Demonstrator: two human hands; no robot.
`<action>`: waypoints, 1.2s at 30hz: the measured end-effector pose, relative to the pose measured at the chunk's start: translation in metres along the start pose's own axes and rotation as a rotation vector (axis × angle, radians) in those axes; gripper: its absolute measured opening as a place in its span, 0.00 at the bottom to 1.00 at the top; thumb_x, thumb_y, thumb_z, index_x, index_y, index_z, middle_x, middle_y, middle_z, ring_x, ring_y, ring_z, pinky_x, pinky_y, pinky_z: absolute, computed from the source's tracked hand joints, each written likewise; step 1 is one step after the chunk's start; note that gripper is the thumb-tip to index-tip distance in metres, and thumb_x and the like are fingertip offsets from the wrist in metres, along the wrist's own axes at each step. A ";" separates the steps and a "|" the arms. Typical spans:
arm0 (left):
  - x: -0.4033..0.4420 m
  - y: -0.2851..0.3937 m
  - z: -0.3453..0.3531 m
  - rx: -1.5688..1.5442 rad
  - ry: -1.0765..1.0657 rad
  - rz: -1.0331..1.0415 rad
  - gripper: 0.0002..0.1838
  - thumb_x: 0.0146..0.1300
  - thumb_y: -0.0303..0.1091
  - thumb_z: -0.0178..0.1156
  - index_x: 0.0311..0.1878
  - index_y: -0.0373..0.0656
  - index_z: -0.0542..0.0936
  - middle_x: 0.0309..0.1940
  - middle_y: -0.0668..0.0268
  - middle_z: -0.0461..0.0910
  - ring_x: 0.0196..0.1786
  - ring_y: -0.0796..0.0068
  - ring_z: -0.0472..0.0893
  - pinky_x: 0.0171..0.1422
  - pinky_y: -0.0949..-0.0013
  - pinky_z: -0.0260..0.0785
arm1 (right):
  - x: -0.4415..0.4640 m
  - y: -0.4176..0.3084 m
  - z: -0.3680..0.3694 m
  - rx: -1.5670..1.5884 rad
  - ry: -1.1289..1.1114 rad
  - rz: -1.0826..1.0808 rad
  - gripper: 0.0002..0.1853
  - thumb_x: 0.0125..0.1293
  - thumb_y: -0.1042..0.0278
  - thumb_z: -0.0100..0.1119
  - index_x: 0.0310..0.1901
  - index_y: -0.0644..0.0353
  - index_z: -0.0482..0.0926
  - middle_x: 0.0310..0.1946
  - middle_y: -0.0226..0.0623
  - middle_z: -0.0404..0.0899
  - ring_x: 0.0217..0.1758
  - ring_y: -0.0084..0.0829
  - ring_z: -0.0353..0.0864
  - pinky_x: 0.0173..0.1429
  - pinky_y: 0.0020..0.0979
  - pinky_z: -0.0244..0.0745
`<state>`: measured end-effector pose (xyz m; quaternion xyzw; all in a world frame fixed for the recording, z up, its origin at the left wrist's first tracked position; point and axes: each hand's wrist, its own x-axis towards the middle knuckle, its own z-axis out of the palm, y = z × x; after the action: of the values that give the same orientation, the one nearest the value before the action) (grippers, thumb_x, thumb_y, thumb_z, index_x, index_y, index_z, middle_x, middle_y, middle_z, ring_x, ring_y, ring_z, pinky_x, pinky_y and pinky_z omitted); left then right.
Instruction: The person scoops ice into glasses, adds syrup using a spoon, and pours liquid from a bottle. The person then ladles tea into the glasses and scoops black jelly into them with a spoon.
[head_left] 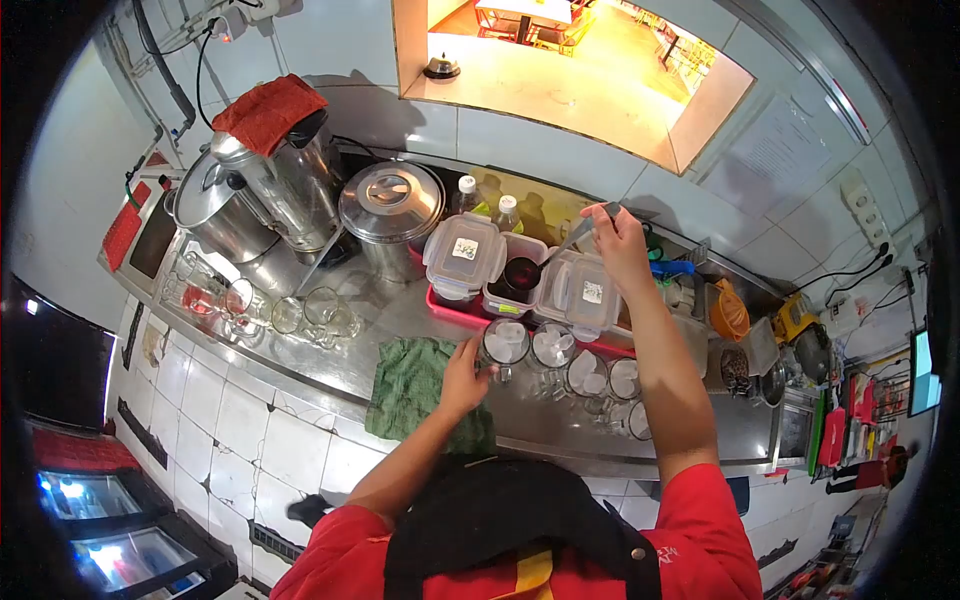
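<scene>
My right hand [622, 245] is closed around the upper end of a ladle [572, 240]. The ladle slopes down to the left, and its bowl, with dark liquid, is at the opening of an uncovered plastic container [528, 246]. My left hand [466, 382] is closed at the left side of a glass mug [506, 342] filled with ice. More mugs of ice stand to its right, among them one glass mug [552, 345] right beside it. A green cloth [405, 385] lies under and beside my left hand.
Lidded containers [466, 250] [585, 292] flank the uncovered one. Behind on the left stand a lidded steel pot [392, 205], a tall steel urn [290, 190] and a larger pot [222, 208]. Glass mugs [322, 306] sit at the counter's left. Bottles [507, 212] stand near the wall.
</scene>
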<state>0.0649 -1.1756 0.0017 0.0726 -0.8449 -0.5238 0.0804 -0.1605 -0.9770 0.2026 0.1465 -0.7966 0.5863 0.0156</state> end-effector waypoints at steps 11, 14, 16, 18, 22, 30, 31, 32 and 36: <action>-0.039 -0.035 -0.019 -0.163 -0.004 -0.120 0.40 0.64 0.23 0.67 0.79 0.43 0.63 0.70 0.54 0.72 0.62 0.59 0.81 0.57 0.63 0.79 | -0.032 -0.024 -0.005 0.060 -0.008 0.008 0.15 0.83 0.57 0.53 0.45 0.61 0.81 0.21 0.15 0.58 0.23 0.11 0.54 0.28 0.23 0.50; -0.052 -0.047 -0.027 -0.141 0.017 -0.138 0.39 0.65 0.23 0.66 0.79 0.43 0.63 0.71 0.54 0.72 0.62 0.59 0.81 0.57 0.62 0.79 | -0.050 -0.033 -0.006 0.034 -0.018 0.015 0.15 0.83 0.58 0.53 0.45 0.61 0.81 0.22 0.15 0.59 0.24 0.11 0.55 0.29 0.23 0.51; -0.057 -0.050 -0.031 -0.104 0.023 -0.143 0.38 0.66 0.22 0.65 0.79 0.43 0.64 0.73 0.55 0.71 0.62 0.61 0.81 0.57 0.62 0.79 | -0.063 -0.035 -0.005 0.017 -0.022 0.008 0.14 0.83 0.58 0.53 0.45 0.61 0.81 0.22 0.15 0.59 0.24 0.11 0.55 0.29 0.23 0.51; -0.061 -0.048 -0.037 -0.114 0.025 -0.173 0.38 0.66 0.24 0.65 0.79 0.43 0.64 0.72 0.55 0.71 0.62 0.61 0.81 0.58 0.61 0.79 | -0.076 -0.036 -0.001 0.028 0.013 0.017 0.15 0.81 0.59 0.53 0.44 0.60 0.85 0.20 0.17 0.63 0.24 0.13 0.60 0.28 0.26 0.55; -0.061 -0.044 -0.043 -0.136 0.029 -0.178 0.38 0.67 0.25 0.65 0.79 0.44 0.64 0.72 0.55 0.71 0.62 0.61 0.81 0.59 0.61 0.79 | -0.103 -0.036 0.006 -0.085 0.054 -0.101 0.14 0.81 0.61 0.53 0.44 0.61 0.84 0.20 0.19 0.64 0.24 0.14 0.61 0.28 0.27 0.55; -0.065 -0.043 -0.043 -0.117 0.077 -0.141 0.35 0.66 0.24 0.66 0.75 0.40 0.67 0.68 0.55 0.74 0.59 0.61 0.83 0.55 0.64 0.79 | -0.154 -0.047 0.018 -0.225 -0.012 -0.331 0.06 0.77 0.72 0.57 0.46 0.61 0.83 0.23 0.35 0.74 0.24 0.26 0.72 0.29 0.30 0.66; -0.066 -0.044 -0.043 -0.115 0.075 -0.143 0.35 0.66 0.24 0.66 0.75 0.40 0.67 0.68 0.55 0.74 0.59 0.61 0.83 0.55 0.64 0.79 | -0.162 -0.046 0.021 -0.230 -0.011 -0.419 0.06 0.76 0.73 0.57 0.47 0.62 0.83 0.25 0.38 0.77 0.25 0.30 0.77 0.31 0.31 0.70; -0.067 -0.044 -0.043 -0.122 0.068 -0.146 0.35 0.66 0.24 0.66 0.75 0.40 0.67 0.68 0.55 0.74 0.59 0.61 0.83 0.54 0.64 0.80 | -0.173 -0.044 0.022 -0.237 -0.045 -0.380 0.07 0.73 0.76 0.59 0.50 0.62 0.82 0.31 0.42 0.79 0.33 0.36 0.84 0.36 0.35 0.77; -0.070 -0.048 -0.046 -0.120 0.028 -0.179 0.37 0.68 0.25 0.65 0.78 0.40 0.63 0.72 0.54 0.71 0.63 0.62 0.81 0.60 0.62 0.79 | -0.214 -0.007 0.026 -0.308 -0.149 -0.636 0.09 0.70 0.76 0.62 0.51 0.61 0.83 0.35 0.38 0.80 0.37 0.36 0.84 0.37 0.35 0.78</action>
<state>0.1449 -1.2219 -0.0253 0.1502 -0.8008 -0.5777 0.0490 0.0496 -0.9571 0.1588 0.4253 -0.7891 0.4129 0.1611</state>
